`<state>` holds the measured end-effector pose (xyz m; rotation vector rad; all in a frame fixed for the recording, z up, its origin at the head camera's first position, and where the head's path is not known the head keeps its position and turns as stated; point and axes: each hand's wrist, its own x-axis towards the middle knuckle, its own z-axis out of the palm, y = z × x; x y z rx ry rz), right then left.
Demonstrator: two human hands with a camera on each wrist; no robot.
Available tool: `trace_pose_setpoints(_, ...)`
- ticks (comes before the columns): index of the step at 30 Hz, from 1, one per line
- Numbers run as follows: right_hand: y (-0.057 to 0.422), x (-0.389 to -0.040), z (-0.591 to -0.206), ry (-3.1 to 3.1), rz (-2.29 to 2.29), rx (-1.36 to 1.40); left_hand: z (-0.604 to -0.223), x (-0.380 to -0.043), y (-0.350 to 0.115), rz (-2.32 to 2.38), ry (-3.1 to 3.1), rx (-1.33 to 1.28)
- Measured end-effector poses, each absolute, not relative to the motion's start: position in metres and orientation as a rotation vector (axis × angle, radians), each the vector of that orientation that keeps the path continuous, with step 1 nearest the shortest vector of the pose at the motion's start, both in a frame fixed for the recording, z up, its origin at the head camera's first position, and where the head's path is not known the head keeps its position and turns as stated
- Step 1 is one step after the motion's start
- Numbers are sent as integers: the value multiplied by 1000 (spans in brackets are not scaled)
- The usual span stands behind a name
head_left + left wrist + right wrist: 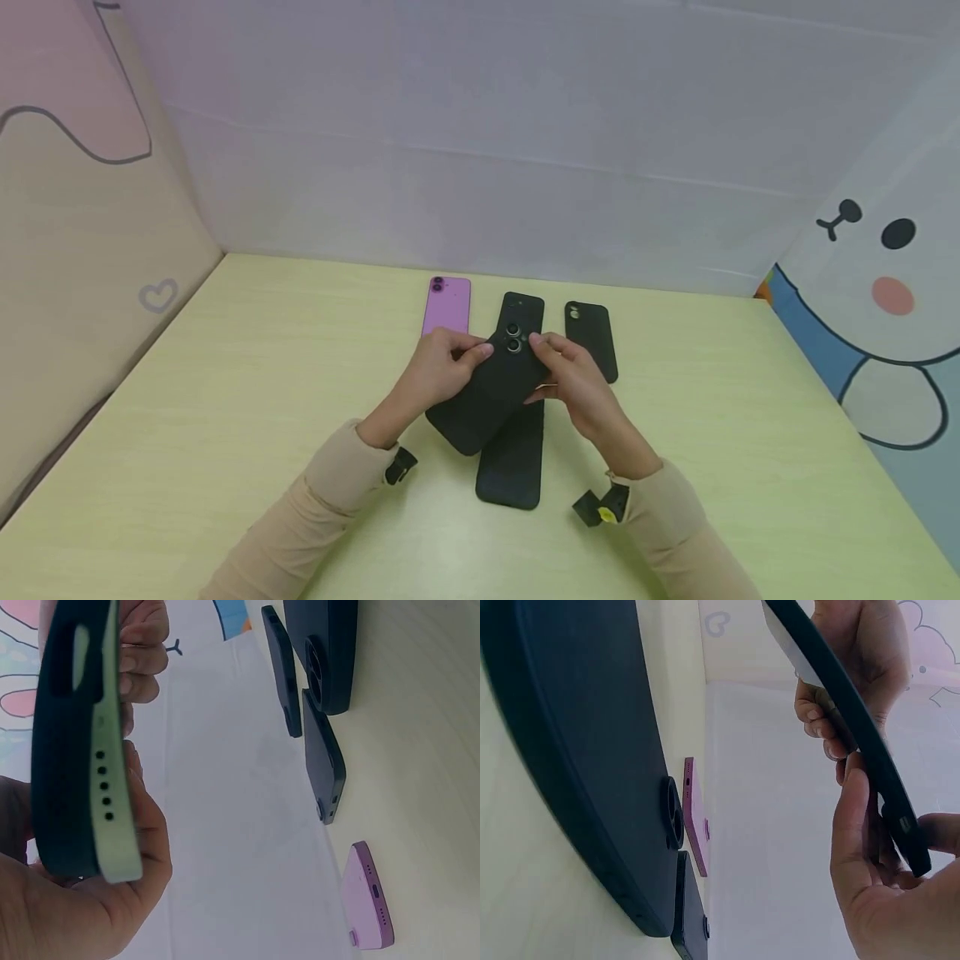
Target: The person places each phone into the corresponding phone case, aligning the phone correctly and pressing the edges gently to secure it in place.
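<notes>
Between both hands is a black phone case (pixel 491 392) with a phone in it, tilted, back up, two camera lenses (pixel 513 337) showing through it. At one end, the phone's pale green edge (pixel 116 787), with a row of small holes, stands out past the case rim. My left hand (pixel 442 367) pinches the left side near the lenses, thumb on the back. At the upper right corner, my right hand (pixel 573 375) pinches case and phone, its other fingers underneath. In the right wrist view the held case (pixel 862 735) is seen edge-on.
Below the held case lies a large black phone-shaped piece (pixel 512 475), partly covered. Behind it is a dark phone (pixel 522 306). A purple phone (pixel 450 304) lies left of that, a smaller black case (pixel 594 342) right. A white sheet wall (pixel 480 167) borders the table's back.
</notes>
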<state>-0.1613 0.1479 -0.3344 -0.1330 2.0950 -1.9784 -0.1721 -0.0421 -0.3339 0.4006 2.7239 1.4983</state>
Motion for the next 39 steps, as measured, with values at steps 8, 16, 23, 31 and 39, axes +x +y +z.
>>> trace_pose_setpoints(8,147,-163,-339,2213,-1899,-156,-333,-170,-42,1466,2696,553)
trace_pose_setpoints(16,144,-162,-341,2363,-1907,-188,-333,-169,-43,1430,2629,690)
trace_pose_setpoints(23,144,-162,-340,2401,-2053,-11,-330,-172,-46,1342,2577,745)
trace_pose_setpoints(31,149,-164,-337,2328,-2293,171,-320,-176,-66,1212,2484,620)
trace_pose_setpoints(39,147,-164,-335,2230,-2400,255,-318,-176,-65,1285,2508,472)
